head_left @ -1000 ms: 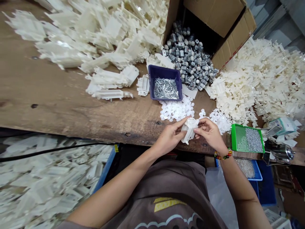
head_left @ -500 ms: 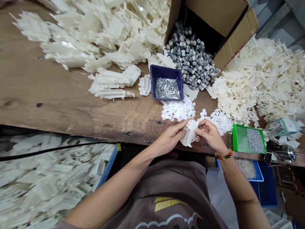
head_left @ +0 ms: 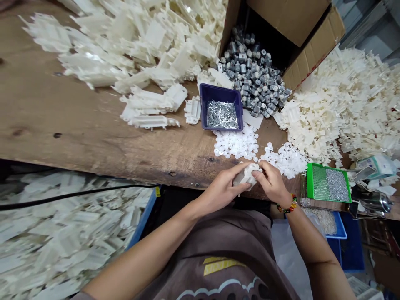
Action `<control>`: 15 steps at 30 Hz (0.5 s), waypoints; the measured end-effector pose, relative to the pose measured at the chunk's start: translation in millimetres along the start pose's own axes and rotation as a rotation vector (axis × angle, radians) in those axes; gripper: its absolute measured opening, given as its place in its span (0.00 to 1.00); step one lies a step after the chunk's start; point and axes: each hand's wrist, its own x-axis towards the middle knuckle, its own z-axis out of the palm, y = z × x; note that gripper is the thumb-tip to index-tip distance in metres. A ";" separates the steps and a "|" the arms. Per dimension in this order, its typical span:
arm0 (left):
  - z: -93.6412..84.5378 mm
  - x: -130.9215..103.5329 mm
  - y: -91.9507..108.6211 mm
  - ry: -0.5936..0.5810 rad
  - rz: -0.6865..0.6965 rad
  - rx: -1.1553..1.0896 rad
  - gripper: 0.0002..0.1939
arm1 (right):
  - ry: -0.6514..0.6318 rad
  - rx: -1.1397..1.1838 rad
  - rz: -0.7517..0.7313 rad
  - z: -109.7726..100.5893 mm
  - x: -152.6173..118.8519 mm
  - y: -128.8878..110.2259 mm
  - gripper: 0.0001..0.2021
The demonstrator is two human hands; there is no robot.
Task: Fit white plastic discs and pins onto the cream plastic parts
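Over the table's front edge, a small white plastic housing (head_left: pixel 244 176) is gripped between my two hands. My left hand (head_left: pixel 223 183) wraps its left side, thumb along the lower face. My right hand (head_left: pixel 272 179), with a beaded bracelet at the wrist, pinches its right end with thumb and fingers. Part of the housing is covered by my fingers. Just beyond the hands lie small white plastic discs (head_left: pixel 236 142), with a second heap of white discs (head_left: pixel 286 159) to the right. Behind them stands a dark purple bin (head_left: pixel 203 108) with thin metal pins in it.
A cardboard box (head_left: pixel 312 54) spills small grey motors (head_left: pixel 254 79). White plastic parts (head_left: pixel 125 46) heap at the back left, with more cream parts (head_left: pixel 350 104) at right. A green tray (head_left: pixel 310 181) holds tiny metal pieces. Below left are loose white housings (head_left: pixel 68 233).
The housing has turned in my hands and now shows a shorter, end-on side. My right hand has shifted slightly left, its thumb now pressing on the housing's top end.
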 end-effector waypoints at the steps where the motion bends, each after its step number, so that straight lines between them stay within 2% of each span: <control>1: 1.2 -0.6 0.1 -0.001 -0.018 -0.017 0.24 | 0.041 0.015 0.007 3.3 -0.6 0.6 0.13; 4: 0.9 0.6 -3.7 -0.027 -0.036 -0.035 0.25 | 0.134 0.081 0.048 12.5 1.1 1.5 0.16; 7: -8.0 4.7 -13.1 -0.075 -0.036 -0.097 0.28 | 0.161 0.066 0.097 17.6 6.7 -2.5 0.17; 9: -15.6 5.9 -18.6 -0.095 -0.083 -0.237 0.29 | 0.103 -0.011 0.107 19.5 9.0 -8.9 0.15; 12: -20.9 2.9 -20.3 -0.065 -0.165 -0.521 0.28 | 0.023 -0.123 0.074 25.3 7.2 -20.6 0.13; 15: -18.5 -1.8 -15.6 -0.030 -0.178 -0.672 0.25 | 0.107 -0.136 0.073 34.6 4.4 -28.5 0.12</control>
